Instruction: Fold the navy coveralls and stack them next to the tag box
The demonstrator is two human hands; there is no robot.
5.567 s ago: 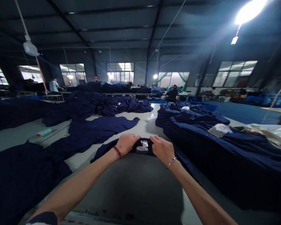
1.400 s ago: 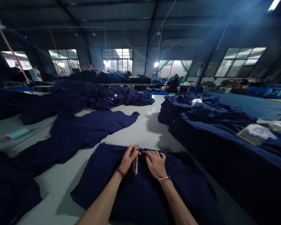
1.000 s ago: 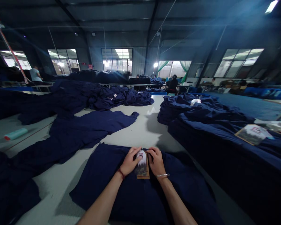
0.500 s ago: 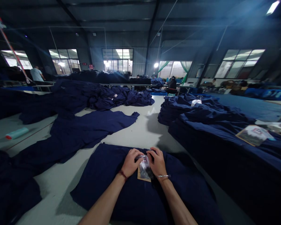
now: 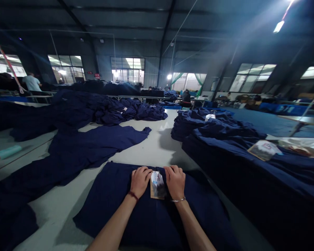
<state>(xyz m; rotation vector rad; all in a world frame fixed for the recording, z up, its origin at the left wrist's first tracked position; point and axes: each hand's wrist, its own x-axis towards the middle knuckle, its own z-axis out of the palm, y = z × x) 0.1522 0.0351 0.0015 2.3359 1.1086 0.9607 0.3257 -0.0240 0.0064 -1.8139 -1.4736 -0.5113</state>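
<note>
A folded navy garment [image 5: 115, 205] lies flat on the pale tabletop in front of me. On its upper middle rests a cardboard hang tag [image 5: 157, 186] with a forest picture, red lettering and a small blue-and-white label. To the left of the tag, my left hand [image 5: 141, 180] has its fingers bent and closed on the garment's top edge, fingertips at the tag's upper corner. My right hand [image 5: 175, 181] is closed on the same edge just right of the tag. The cloth under the fingertips is hidden.
Piled navy garments [image 5: 219, 139] line the right side, with another hang tag [image 5: 264, 150] on top. More navy cloth [image 5: 94, 143] spreads to the left, near a teal thread cone [image 5: 7, 152]. A pale strip of tabletop [image 5: 136, 153] runs between. People sit and stand farther back.
Both hands have drawn apart from over the tag to its two sides, uncovering more of it. The small blue-and-white label now shows on the tag. The view has turned slightly right.
</note>
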